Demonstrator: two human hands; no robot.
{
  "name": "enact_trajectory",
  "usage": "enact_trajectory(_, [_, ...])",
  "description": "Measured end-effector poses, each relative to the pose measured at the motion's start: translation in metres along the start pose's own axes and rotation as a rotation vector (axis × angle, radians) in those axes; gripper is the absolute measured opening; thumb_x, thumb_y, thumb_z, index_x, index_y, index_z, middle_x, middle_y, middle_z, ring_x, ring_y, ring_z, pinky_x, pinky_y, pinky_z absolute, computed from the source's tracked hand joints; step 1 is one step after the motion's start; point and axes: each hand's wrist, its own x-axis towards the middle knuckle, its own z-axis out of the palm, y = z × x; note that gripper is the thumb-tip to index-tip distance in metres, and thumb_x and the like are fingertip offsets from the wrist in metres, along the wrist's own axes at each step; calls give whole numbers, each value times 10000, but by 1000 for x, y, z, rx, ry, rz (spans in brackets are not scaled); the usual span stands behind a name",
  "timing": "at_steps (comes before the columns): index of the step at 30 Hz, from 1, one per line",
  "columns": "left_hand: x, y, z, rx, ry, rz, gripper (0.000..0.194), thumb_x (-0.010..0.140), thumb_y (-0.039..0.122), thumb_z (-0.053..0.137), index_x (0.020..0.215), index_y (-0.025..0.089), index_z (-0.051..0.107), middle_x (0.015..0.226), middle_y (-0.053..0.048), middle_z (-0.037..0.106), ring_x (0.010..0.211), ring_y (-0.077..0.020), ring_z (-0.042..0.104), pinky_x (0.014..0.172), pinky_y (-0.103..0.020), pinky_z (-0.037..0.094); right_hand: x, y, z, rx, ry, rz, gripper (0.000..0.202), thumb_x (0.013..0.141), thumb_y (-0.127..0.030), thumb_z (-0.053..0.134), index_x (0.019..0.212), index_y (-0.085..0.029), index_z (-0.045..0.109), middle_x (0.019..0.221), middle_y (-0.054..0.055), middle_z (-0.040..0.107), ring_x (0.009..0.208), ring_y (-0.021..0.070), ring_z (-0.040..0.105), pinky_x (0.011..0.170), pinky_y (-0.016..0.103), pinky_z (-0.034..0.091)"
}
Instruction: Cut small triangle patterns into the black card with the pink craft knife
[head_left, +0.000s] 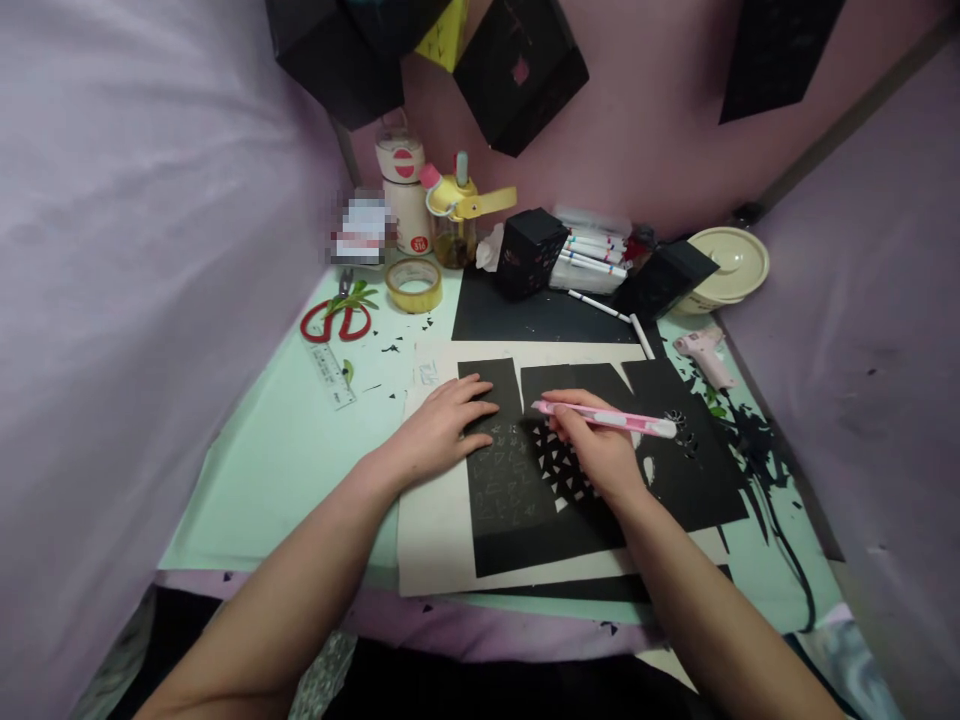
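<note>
My left hand point(450, 420) lies with fingers spread on the left part of a black sheet of card point(517, 545). Faint outlines of small shapes are drawn on the card beside those fingers. My right hand point(604, 450) is closed around a pink and white craft knife point(626, 419), its tip pointing left over the card. Below the knife, the card has many small triangular cut-outs, and larger holes show at the right. White paper point(435, 550) lies under the card. Whether the blade touches the card I cannot tell.
Red-handled scissors point(336, 322), a clear ruler point(332, 375) and a tape roll point(414, 286) lie at the left. Bottles, a black box point(531, 252) and markers point(592, 255) stand behind. A pink glue gun point(706, 357), its cord and black scraps are at the right. Black boxes hang overhead.
</note>
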Motion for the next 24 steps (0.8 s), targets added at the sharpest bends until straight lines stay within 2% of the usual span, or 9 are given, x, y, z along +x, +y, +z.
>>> enact_trajectory(3, [-1,-1,0,94,-35,26,355,873,331,680,1221,264,666,1476,-70,496,1440,-303,338,1167,-537,269,-6,-1,0,-67,-8,38,174,853,-301,600,947,-194,700,682,-7,673,600,146,609,594,264,496])
enact_trajectory(6, [0,-1,0,162,-79,69,286,906,272,639,1187,274,693,1474,-66,495,1429,-302,355,1148,-528,301,-11,6,3,-104,18,13,93,839,-296,617,839,-204,629,643,-24,639,577,144,597,569,253,479])
enact_trajectory(9, [0,-1,0,132,-123,89,258,933,232,591,1150,297,714,1451,-47,519,1411,-291,382,1127,-519,334,-14,14,8,-183,22,-60,179,843,-344,653,736,-207,610,664,-8,651,612,151,612,584,253,478])
enact_trajectory(15, [0,-2,0,169,-141,97,268,954,257,567,1180,306,702,1446,-47,523,1416,-280,374,1125,-506,352,-17,18,13,-293,-39,-111,198,856,-377,676,759,-206,657,682,2,699,600,146,636,573,246,483])
enact_trajectory(24, [0,-1,-1,241,-146,144,269,962,253,564,1189,271,706,1436,-92,529,1399,-309,399,1105,-527,394,-17,20,15,-249,-62,-154,167,853,-345,687,766,-207,657,648,-3,689,537,134,624,525,239,472])
